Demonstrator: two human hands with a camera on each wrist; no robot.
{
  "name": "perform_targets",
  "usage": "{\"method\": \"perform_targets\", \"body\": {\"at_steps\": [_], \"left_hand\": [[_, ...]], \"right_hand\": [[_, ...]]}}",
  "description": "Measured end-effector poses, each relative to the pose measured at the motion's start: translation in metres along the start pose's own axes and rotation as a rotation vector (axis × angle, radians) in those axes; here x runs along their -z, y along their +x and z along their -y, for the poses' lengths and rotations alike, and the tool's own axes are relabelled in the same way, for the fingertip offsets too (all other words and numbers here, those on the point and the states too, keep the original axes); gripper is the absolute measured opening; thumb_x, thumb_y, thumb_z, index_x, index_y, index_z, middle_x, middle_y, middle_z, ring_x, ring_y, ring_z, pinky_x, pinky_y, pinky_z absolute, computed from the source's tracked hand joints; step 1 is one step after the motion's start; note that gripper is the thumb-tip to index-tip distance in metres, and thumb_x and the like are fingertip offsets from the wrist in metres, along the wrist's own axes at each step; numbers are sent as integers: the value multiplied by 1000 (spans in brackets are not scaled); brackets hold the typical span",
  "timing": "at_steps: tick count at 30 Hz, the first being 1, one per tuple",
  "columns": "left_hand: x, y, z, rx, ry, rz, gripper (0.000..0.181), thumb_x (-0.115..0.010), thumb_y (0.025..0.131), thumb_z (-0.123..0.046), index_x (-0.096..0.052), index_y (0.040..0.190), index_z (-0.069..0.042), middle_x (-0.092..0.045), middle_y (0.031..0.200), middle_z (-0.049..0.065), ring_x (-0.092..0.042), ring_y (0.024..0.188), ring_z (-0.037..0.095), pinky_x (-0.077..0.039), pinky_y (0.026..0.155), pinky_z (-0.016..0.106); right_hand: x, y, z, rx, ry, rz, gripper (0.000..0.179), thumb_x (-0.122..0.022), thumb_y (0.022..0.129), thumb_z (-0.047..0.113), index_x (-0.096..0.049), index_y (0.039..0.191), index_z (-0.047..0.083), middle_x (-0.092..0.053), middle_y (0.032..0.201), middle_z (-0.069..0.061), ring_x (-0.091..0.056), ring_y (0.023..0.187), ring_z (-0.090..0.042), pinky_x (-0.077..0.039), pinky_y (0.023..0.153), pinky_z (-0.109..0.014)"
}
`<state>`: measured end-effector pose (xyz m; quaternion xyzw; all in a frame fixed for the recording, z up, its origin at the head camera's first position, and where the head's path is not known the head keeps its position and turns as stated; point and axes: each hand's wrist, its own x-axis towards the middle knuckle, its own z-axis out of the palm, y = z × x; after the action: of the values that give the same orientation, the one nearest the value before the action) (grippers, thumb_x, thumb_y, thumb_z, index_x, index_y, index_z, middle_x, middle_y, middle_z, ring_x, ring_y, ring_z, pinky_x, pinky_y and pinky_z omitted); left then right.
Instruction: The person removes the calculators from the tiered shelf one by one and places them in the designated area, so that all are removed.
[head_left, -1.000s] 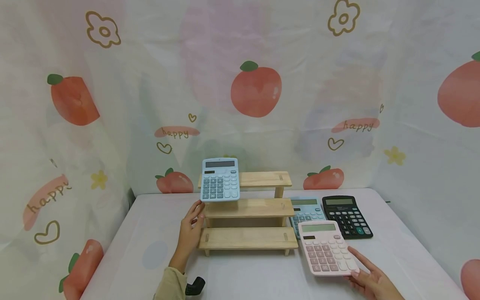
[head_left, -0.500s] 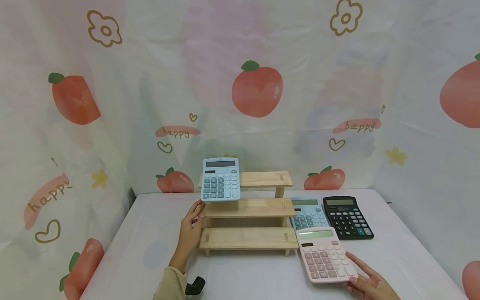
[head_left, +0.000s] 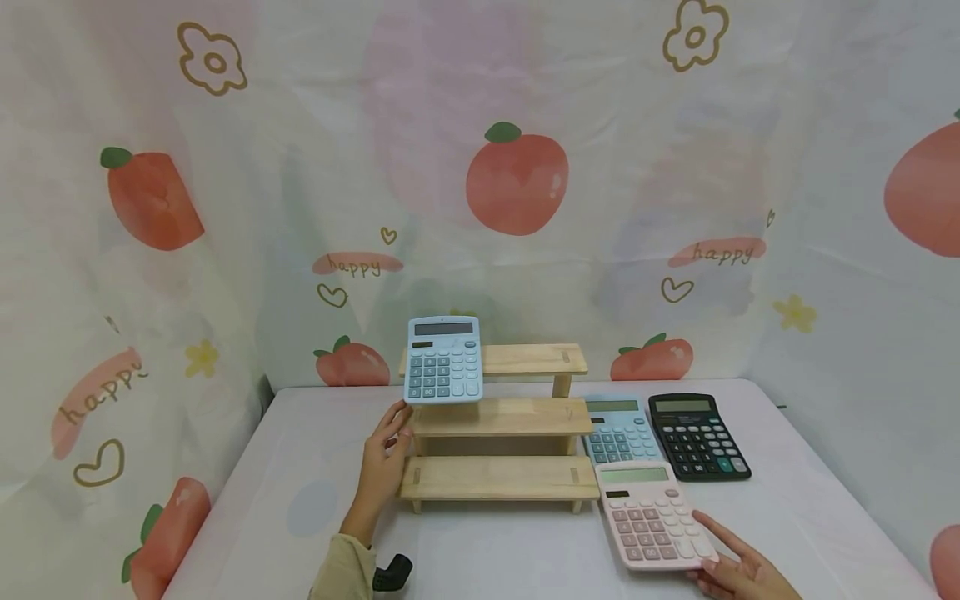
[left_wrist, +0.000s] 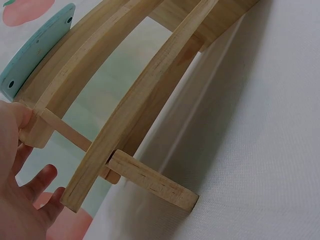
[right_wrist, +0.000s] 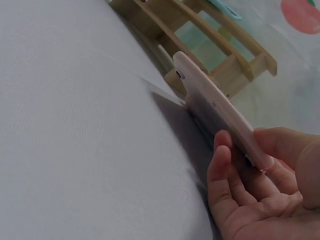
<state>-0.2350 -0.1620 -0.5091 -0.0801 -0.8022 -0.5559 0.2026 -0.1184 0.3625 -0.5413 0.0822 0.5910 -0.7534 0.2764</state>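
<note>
My left hand [head_left: 385, 467] holds the left end of the three-step wooden stand [head_left: 498, 477] at its middle step. In the left wrist view its fingers [left_wrist: 42, 182] lie about the plank end. Just above that hand, a light blue calculator [head_left: 443, 362] leans upright on the stand's upper left. My right hand [head_left: 742, 567] pinches the lower right corner of a pink calculator [head_left: 655, 523], thumb on one face and fingers behind. The right wrist view shows the pink calculator [right_wrist: 220, 105] tilted, its far edge near the stand's end.
A second blue calculator [head_left: 621, 433] lies right of the stand, its lower part hidden by the pink one. Beside it lies a black calculator [head_left: 699, 437]. A black curved object [head_left: 392, 573] is near the left sleeve. Printed cloth [head_left: 517, 292] hangs behind the white table [head_left: 315, 450].
The pink calculator has come down and nearer with my right hand, uncovering more of the blue calculator behind it. My left hand and the leaning blue calculator stay put.
</note>
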Motion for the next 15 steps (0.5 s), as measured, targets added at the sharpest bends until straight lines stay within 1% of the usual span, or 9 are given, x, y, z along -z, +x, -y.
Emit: {"method": "perform_targets", "body": {"at_steps": [1,2,3,4,5,7,8,12,15], "left_hand": [[0,0,0,0,-2,1,40,-55,104,-17,-58,141,0,-47,157,11,-44,145,33,-45,94,44],[0,0,-1,1,-5,2,40,-55,104,-17,-58,141,0,-47,157,11,-44,145,33,-45,94,44],[0,0,-1,2,-7,2,40,-55,104,-17,-58,140,0,-47,157,11,-44,145,33,-45,94,44],[0,0,-1,2,-6,2,40,-55,104,-17,-58,140,0,-48,157,11,-44,145,33,-45,94,44],[0,0,-1,2,-6,1,40,-55,104,-17,-58,140,0,-48,157,11,-44,145,33,-45,94,43],[-1,0,0,0,-1,1,40,-55,104,-16,-58,140,0,-48,157,11,-44,145,33,-45,94,43],[-1,0,0,0,0,0,40,-55,104,-16,-58,140,0,-48,157,11,-44,145,33,-45,94,43],[0,0,0,0,0,1,40,-55,104,-16,-58,140,0,-48,157,11,-44,145,33,-44,94,44],[0,0,0,3,-6,2,40,-55,104,-17,-58,140,0,-47,157,11,-44,145,33,-44,95,43]], "right_hand": [[0,0,0,-4,-11,-6,77,-67,97,15,-28,137,69,-77,110,0,-74,98,-13,-58,88,-29],[0,-1,0,-8,-22,-11,87,-66,97,16,-12,149,61,-77,109,-1,-74,98,-13,-58,88,-28],[0,-1,1,-12,-36,-14,95,-66,98,17,2,156,47,-77,109,-2,-74,98,-13,-58,88,-28],[0,-1,1,-12,-53,-22,101,-66,98,18,13,158,31,-77,109,-2,-74,98,-14,-58,88,-28],[-1,-2,2,-9,-73,-31,104,-66,98,19,19,156,15,-78,108,-3,-75,98,-14,-58,87,-29],[-2,-2,4,-6,-124,-53,105,-67,97,20,19,155,6,-78,107,-4,-75,98,-16,-59,86,-30],[-3,-2,5,-6,-153,-65,105,-68,97,21,18,155,4,-78,107,-4,-75,98,-16,-59,86,-31],[-5,-3,9,-14,-275,-101,104,-68,97,29,13,156,-1,-76,110,-3,-74,99,-18,-59,86,-33],[-5,-4,13,-27,-340,-89,101,-64,99,34,12,157,-2,-73,117,-2,-72,101,-19,-58,88,-33]]}}
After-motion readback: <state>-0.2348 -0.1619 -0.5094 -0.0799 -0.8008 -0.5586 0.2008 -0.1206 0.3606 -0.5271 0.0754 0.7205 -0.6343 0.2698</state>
